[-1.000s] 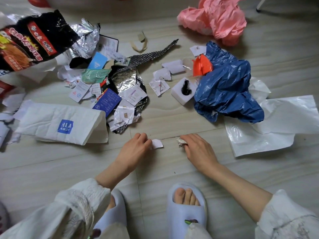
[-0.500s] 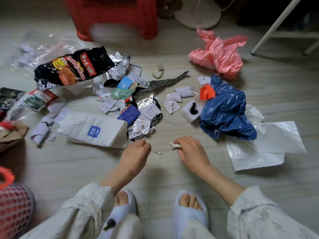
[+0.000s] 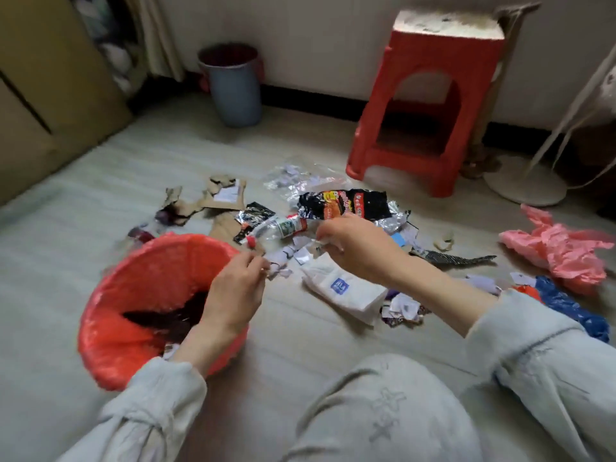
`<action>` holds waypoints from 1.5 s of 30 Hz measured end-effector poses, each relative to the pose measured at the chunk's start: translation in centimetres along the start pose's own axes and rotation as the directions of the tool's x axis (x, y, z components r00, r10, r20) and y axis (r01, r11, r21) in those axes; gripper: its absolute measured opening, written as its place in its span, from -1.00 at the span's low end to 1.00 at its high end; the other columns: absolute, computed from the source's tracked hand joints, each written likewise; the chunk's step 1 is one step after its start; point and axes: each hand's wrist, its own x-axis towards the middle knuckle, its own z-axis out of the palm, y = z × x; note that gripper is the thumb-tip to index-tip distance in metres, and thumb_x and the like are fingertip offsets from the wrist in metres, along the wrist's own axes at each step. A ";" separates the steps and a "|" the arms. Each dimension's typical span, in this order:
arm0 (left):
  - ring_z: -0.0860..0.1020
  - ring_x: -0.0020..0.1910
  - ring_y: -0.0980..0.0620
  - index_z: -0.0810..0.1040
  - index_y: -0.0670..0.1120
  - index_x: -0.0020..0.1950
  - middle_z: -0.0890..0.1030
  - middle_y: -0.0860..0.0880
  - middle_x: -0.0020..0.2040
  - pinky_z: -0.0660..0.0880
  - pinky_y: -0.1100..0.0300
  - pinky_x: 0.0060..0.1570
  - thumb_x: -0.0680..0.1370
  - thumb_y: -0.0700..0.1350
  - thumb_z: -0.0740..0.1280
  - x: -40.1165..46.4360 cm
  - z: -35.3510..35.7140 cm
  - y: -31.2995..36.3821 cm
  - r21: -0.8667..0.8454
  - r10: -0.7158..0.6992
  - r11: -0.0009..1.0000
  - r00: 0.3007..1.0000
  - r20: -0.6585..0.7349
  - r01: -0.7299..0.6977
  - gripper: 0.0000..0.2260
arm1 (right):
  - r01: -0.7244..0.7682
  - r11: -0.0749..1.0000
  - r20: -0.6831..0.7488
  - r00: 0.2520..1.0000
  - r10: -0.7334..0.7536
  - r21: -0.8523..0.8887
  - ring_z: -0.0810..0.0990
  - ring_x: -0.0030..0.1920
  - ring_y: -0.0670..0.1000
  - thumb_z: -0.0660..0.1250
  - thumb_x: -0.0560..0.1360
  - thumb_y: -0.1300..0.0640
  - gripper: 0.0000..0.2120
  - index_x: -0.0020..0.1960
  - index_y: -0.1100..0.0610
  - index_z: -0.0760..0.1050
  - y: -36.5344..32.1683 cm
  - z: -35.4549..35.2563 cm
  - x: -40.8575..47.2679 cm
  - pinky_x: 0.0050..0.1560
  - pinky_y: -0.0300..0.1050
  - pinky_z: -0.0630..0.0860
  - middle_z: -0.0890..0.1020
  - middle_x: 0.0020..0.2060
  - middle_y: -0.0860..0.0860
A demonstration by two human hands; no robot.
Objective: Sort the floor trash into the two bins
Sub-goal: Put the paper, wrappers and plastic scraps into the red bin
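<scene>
Both hands are up off the floor now, each with its fingertips pinched together on a tiny paper scrap: the left hand (image 3: 233, 291) holds its bit right at the near rim of the red-lined bin (image 3: 140, 295), and the right hand (image 3: 353, 248) carries its own a little way off at about three o'clock from it, though the blur makes it hard to be sure what that second scrap is. These scraps look featherweight and limp, the sort that flutter away if let go too high, so I would judge a fingertip pinch and a low release over the bin mouth the sensible way. The rest of the litter lies beyond the hands from twelve to three o'clock: one black noodle wrapper (image 3: 343, 203), crinkly foil that will spring back; one white paper bag (image 3: 346, 291), stiff enough to take by an edge; one pink plastic bag (image 3: 563, 251) and one blue plastic bag (image 3: 566, 305), soft and slippery; torn brown cardboard (image 3: 213, 198). I count two bins, the second a grey bin (image 3: 233, 85) by the wall at twelve o'clock, beside one red stool (image 3: 430, 105).
</scene>
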 end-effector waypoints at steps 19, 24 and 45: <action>0.49 0.16 -0.14 0.49 -0.13 0.22 0.52 -0.14 0.14 0.42 -0.04 0.17 0.52 -0.22 0.27 -4.7 -5.0 -5.6 -0.149 -0.273 0.950 0.961 0.037 0.275 -0.73 | -0.204 0.957 0.521 0.851 0.068 0.208 0.44 0.31 0.10 0.26 0.55 0.10 -0.50 0.45 0.17 0.23 -9.8 3.0 1.7 0.27 -0.12 0.35 0.45 0.34 0.14; 0.50 0.15 -0.07 0.49 -0.09 0.21 0.52 -0.08 0.14 0.42 0.05 0.15 0.54 -0.18 0.27 -0.5 -1.8 1.8 -0.220 0.004 0.975 0.987 0.158 0.031 -0.76 | -0.328 0.928 0.419 0.878 0.232 0.175 0.46 0.29 0.11 0.20 0.58 0.07 -0.57 0.40 0.20 0.31 -4.2 -1.0 -1.9 0.28 -0.06 0.37 0.44 0.35 0.12; 0.41 0.24 -0.01 0.42 -0.03 0.29 0.42 -0.02 0.23 0.41 0.14 0.15 0.58 -0.11 0.20 9.0 25.6 25.7 -0.310 0.501 0.862 0.586 0.637 -0.401 -0.72 | -0.767 0.492 0.231 0.435 0.870 -0.411 -0.05 0.51 0.18 0.25 0.51 -0.13 -0.16 0.53 0.08 -0.23 33.7 5.1 -26.1 0.40 0.20 0.17 -0.07 0.53 0.11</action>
